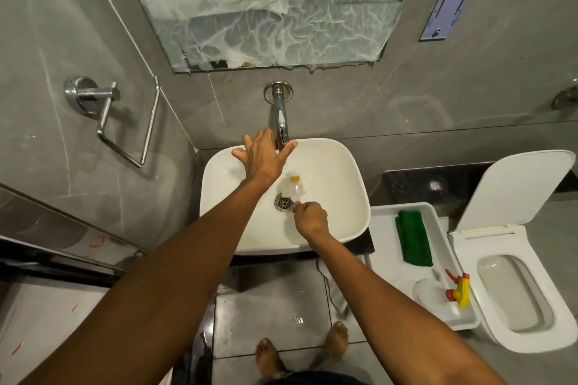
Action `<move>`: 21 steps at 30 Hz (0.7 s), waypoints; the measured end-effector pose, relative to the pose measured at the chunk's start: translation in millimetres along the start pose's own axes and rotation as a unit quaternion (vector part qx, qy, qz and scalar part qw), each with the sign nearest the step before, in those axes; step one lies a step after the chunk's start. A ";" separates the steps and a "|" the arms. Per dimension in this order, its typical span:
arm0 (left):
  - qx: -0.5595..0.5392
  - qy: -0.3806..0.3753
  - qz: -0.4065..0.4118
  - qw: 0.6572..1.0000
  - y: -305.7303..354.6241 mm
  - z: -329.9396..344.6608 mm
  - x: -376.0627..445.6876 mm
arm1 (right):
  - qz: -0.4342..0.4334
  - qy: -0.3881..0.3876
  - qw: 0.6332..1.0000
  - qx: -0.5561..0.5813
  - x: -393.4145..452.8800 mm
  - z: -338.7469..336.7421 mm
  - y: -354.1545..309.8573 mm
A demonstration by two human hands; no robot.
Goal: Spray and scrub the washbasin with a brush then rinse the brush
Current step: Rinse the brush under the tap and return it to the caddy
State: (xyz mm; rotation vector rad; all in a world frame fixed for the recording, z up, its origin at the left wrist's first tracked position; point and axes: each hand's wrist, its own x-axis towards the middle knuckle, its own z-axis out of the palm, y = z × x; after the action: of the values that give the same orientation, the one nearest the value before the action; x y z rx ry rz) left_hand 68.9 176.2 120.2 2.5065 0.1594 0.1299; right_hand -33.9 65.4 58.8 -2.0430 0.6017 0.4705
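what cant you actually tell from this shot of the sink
- Head view, tap: the left hand covers its outlet, so running water cannot be confirmed.
- Brush: the right hand hides the handle end; the bristles look blurred.
- Spray bottle in the tray: too small to read a label or liquid level.
- Washbasin: foam or spray film is indistinguishable against the white.

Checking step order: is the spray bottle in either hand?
No: the clear spray bottle with yellow trigger lies in the white tray, apart from both hands.
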 end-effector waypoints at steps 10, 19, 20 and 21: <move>0.031 0.080 -0.047 0.995 -18.6 22.7 -40.9 | -0.005 0.031 0.995 0.091 -1.4 -15.9 19.0; 0.078 -0.099 0.097 0.987 -4.4 86.2 -82.1 | -0.008 0.107 0.977 0.183 12.6 -90.7 69.2; 0.070 -0.099 0.120 0.985 5.7 94.8 -87.2 | -0.012 0.118 0.974 0.192 15.8 -101.7 77.9; 0.058 -0.094 0.140 0.984 15.5 103.4 -91.6 | -0.014 0.131 0.972 0.195 18.3 -112.5 87.4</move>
State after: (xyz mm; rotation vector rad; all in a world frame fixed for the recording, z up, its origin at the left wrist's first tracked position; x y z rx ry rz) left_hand -6.8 90.7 41.0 2.6278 -0.2727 -0.0038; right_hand -59.7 -75.3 46.2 -1.7426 0.7573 0.0544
